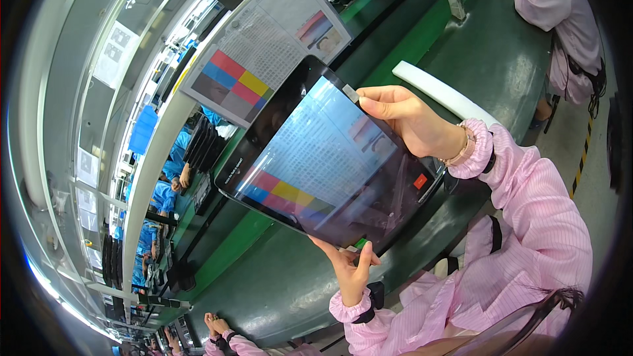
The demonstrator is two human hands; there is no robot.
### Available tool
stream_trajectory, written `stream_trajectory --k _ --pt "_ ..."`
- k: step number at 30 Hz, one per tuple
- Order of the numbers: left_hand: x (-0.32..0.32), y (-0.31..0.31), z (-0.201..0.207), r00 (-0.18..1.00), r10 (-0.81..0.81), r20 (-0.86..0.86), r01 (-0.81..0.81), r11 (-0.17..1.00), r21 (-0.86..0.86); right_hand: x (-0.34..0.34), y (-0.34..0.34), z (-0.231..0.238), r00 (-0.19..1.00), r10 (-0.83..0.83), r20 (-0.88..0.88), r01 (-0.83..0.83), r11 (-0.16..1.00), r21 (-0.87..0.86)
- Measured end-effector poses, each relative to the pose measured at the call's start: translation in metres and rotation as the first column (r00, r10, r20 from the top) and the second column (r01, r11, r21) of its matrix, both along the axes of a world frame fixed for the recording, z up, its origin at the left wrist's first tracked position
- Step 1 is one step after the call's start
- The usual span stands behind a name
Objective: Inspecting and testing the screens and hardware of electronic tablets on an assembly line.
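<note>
Between my two hands a black tablet [330, 158] is held up, tilted, with its lit screen facing me. The screen shows a page of fine text and colour blocks, like the chart behind it. At the upper right edge, my right hand [412, 118] pinches the tablet, thumb on the front by a small pale tab [351, 93]. My left hand [349, 267] grips the lower edge, thumb near a small green sticker [361, 243]. A red-orange square [420, 181] shows near the tablet's right corner. The fingers behind the tablet are partly hidden.
A framed test chart [277, 33] with text and colour patches stands behind the tablet. Under it runs a green workbench [264, 290], with a white foam strip [442, 91] on the right. People in pink [560, 0] and blue [165, 194] work nearby; a pale post [148, 178] rises on the left.
</note>
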State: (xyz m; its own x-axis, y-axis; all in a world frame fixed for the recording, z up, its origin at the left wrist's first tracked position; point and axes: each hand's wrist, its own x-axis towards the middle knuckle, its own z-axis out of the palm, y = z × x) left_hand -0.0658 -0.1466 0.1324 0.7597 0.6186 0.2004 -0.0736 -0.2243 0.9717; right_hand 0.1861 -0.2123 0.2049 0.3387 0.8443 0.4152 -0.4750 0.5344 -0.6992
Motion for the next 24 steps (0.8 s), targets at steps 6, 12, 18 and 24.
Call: stream_trajectory --k 6,12,18,24 --pt "-0.001 0.002 -0.004 1.000 0.008 0.003 -0.008 1.000 0.014 0.000 -0.001 -0.001 1.000 -0.016 0.003 0.016 1.000 -0.025" --pt "-0.002 0.005 -0.008 1.000 -0.001 0.004 0.001 1.000 0.000 0.003 0.002 -0.005 1.000 -0.018 -0.004 0.018 1.000 -0.026" --pt "-0.001 0.001 -0.005 0.999 -0.005 0.035 0.006 1.000 -0.015 0.002 0.002 -0.005 1.000 -0.026 -0.001 0.026 0.999 -0.031" --pt "-0.008 0.023 -0.034 0.982 0.069 0.174 -0.122 0.942 0.313 -0.009 0.000 -0.003 0.995 -0.062 -0.083 0.059 0.997 -0.040"
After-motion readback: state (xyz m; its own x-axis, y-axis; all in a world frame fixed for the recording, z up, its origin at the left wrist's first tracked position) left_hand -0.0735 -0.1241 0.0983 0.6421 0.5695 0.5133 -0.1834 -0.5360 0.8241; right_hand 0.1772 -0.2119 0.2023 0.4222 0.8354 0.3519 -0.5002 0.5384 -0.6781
